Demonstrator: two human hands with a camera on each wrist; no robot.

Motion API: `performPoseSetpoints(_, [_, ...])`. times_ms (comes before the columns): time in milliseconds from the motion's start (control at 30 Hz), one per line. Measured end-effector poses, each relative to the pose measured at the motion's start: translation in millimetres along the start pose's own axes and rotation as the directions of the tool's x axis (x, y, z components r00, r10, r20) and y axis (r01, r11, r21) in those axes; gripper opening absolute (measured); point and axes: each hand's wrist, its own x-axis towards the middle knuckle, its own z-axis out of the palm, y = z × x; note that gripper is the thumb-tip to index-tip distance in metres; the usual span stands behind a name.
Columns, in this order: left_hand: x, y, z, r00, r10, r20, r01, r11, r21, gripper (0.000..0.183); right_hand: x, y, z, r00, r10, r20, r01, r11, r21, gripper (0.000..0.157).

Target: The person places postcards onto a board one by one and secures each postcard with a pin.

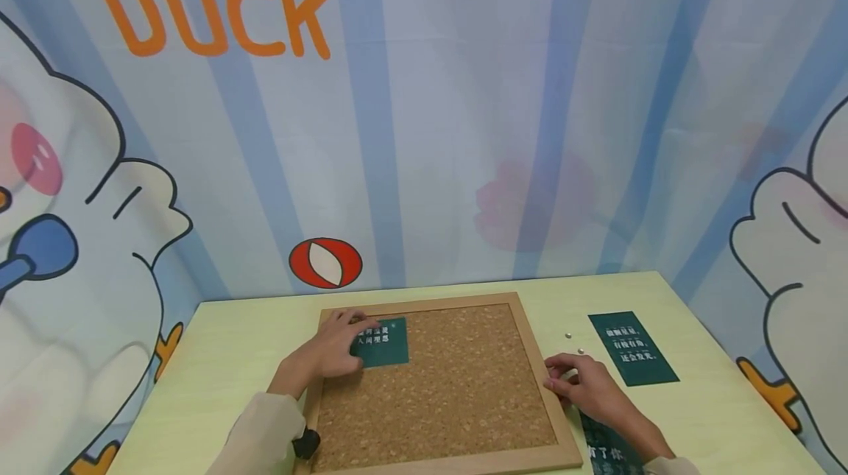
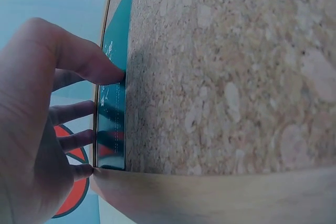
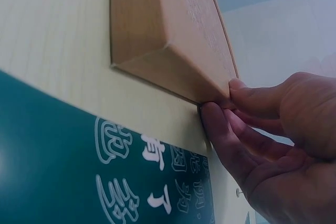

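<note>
A cork board with a wooden frame lies on the table. In its upper left corner is a dark green card with white characters. My left hand rests over the card's left part; in the left wrist view the thumb presses near the card's edge while the other fingers extend to the frame. My right hand is at the frame's right side. The right wrist view shows its thumb and fingers pinching the frame's edge.
Two small silver pins lie right of the board. Another green card lies on the table at the right, and a third is partly under my right forearm. A curtain printed with cartoon ducks hangs behind the table.
</note>
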Motion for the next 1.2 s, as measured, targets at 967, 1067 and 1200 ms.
performPoseSetpoints(967, [-27.4, -25.6, -5.8, 0.968, -0.183, -0.171, 0.164, 0.979, -0.118, 0.086, -1.1, 2.1, -1.6, 1.000, -0.019, 0.009, 0.019, 1.000, 0.001, 0.032])
performPoseSetpoints(1067, [-30.8, -31.4, -6.4, 0.957, -0.245, -0.155, 0.215, 0.959, -0.187, 0.095, -1.0, 1.2, -2.2, 1.000, -0.015, 0.011, 0.015, 1.000, -0.005, 0.032])
performPoseSetpoints(1200, [-34.1, -37.4, -4.9, 0.937, -0.325, -0.129, 0.274, 0.912, -0.307, 0.102, -0.7, 0.6, -2.2, 1.000, -0.013, 0.013, 0.013, 1.000, -0.007, 0.032])
